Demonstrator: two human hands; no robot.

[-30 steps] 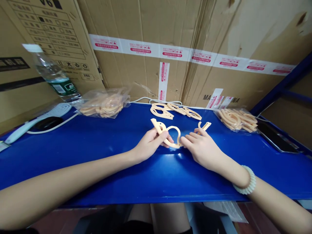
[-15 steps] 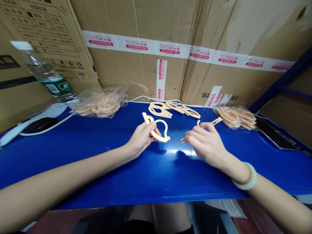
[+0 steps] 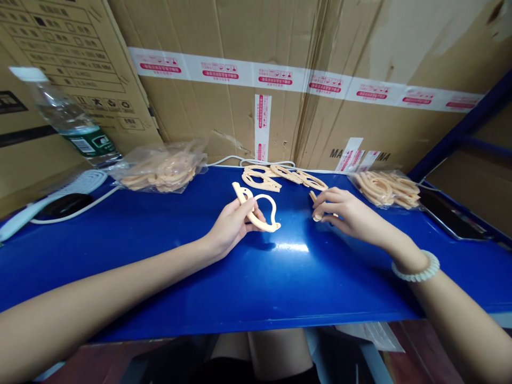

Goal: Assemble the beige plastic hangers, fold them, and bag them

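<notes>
My left hand [image 3: 232, 225] is closed on a peach plastic hook-shaped piece [image 3: 259, 212] and holds it just above the blue table [image 3: 256, 282]. To its right, my right hand [image 3: 343, 214] has its fingers curled round a smaller straight peach piece [image 3: 316, 207], which is mostly hidden. A loose pile of peach pieces [image 3: 280, 178] lies just behind both hands.
A clear bag of peach parts [image 3: 160, 169] sits at the back left and another bag [image 3: 386, 188] at the back right. A water bottle [image 3: 66, 118], a white handheld device [image 3: 48, 198] with a cord and a dark tray [image 3: 452, 218] stand along the edges. Cardboard boxes [image 3: 280, 74] wall the back.
The two hands have drawn apart: the right hand pulled the small piece away from the hook piece and turned it over, moving back toward the pile. The left hand lifted slightly.
</notes>
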